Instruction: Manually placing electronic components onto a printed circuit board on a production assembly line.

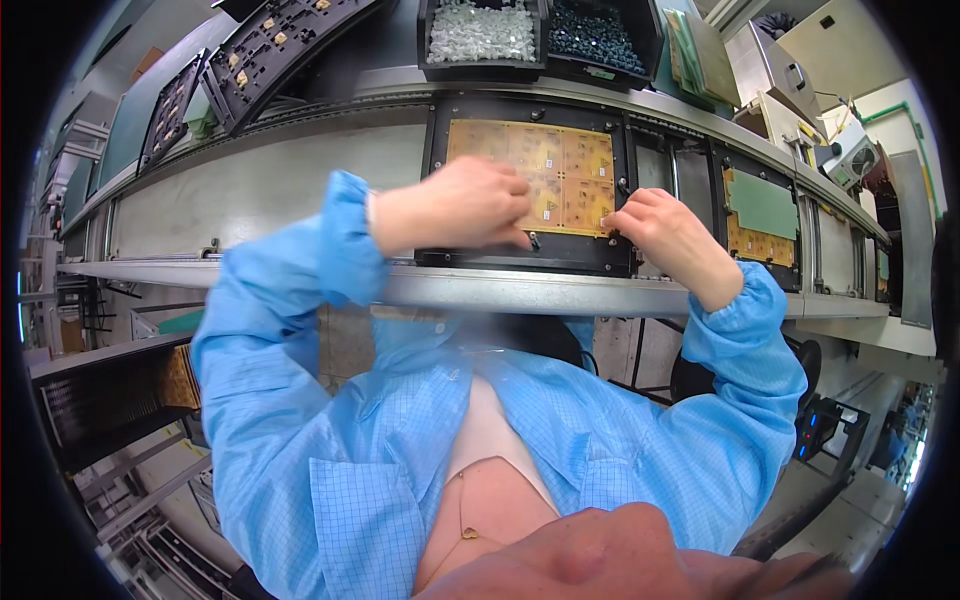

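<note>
A yellow-brown circuit board panel [585, 190], divided into several sections, lies in a black frame fixture [480, 255]. My left hand [455, 205] reaches over the panel's left part, a little blurred. Its fingers are curled, and the thumb tip is beside a small black clip [535, 241] at the panel's lower edge. Whatever sits under those fingers is hidden. At the panel's lower right corner is my right hand [655, 225], its fingers drawn together at the fixture's edge. What they pinch, if anything, is too small to make out.
Behind the fixture stand a black bin of clear parts [482, 35] and a bin of dark blue parts [600, 42]. A second fixture [745, 245] with a green sheet [762, 204] sits farther right. Black trays [270, 55] lean at the far left. A metal rail [540, 290] runs along the front.
</note>
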Available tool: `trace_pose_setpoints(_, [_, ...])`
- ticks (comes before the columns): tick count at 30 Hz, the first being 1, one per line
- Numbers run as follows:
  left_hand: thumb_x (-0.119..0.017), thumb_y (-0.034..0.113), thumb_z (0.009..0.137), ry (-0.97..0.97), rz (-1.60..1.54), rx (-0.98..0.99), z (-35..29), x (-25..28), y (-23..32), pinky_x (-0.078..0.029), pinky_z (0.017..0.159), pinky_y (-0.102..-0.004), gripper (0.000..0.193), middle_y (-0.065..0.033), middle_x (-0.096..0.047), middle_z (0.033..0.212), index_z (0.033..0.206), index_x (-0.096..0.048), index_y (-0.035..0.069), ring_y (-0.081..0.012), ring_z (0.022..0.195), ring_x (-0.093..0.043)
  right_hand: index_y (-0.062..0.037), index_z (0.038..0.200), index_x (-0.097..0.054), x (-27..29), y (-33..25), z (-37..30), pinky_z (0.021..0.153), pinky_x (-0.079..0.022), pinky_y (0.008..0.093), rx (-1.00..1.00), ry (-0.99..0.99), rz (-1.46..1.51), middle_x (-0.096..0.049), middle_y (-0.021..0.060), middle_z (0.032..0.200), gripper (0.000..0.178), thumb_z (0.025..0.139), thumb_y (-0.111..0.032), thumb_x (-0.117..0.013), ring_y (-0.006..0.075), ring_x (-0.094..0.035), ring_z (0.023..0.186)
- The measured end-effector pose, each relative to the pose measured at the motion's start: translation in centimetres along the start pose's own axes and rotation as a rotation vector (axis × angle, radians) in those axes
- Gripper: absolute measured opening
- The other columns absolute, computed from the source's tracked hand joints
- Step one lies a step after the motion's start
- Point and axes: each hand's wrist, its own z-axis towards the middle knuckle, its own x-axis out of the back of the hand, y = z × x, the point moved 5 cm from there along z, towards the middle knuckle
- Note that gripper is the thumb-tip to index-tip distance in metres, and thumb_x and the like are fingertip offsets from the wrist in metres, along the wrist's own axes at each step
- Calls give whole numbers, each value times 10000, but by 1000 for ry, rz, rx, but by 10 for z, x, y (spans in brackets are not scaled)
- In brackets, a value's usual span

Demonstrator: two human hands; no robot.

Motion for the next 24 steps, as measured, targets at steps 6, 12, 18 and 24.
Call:
trace_pose_setpoints(6, [-653, 431, 868, 192, 10, -38, 15, -36, 16, -503, 661, -383, 419, -83, -600, 729, 707, -595, 48, -263, 715, -617, -33, 1036, -649, -1, 56, 5, 795, -507, 400, -366, 336, 186, -638, 123, 906, 203, 839, -61, -688, 318, -611, 897])
trace_pose_setpoints(12, [-590, 284, 905, 331, 140, -21, 18, -47, 17, -497, 602, -374, 346, -49, -600, 615, 621, -617, 89, -238, 599, -631, -35, 997, -690, -30, 97, 32, 848, -481, 418, -535, 502, 94, -620, 131, 941, 168, 849, -114, -692, 336, -569, 969])
trace_pose_setpoints(18, [-612, 248, 885, 241, 83, 124, 20, -54, 11, -518, 555, -379, 356, -76, -610, 611, 571, -607, 81, -260, 593, -642, 7, 840, -712, -34, 117, 45, 834, -489, 414, -569, 324, 90, -647, 163, 867, 160, 836, -153, -706, 348, -594, 918])
trace_pose_setpoints(24, [-607, 253, 893, 244, 35, 137, 19, -52, 12, -517, 565, -384, 341, -83, -611, 622, 599, -616, 79, -271, 598, -640, 13, 809, -736, -32, 115, 56, 767, -538, 435, -749, 169, 114, -696, 206, 805, 250, 829, -235, -715, 373, -678, 806])
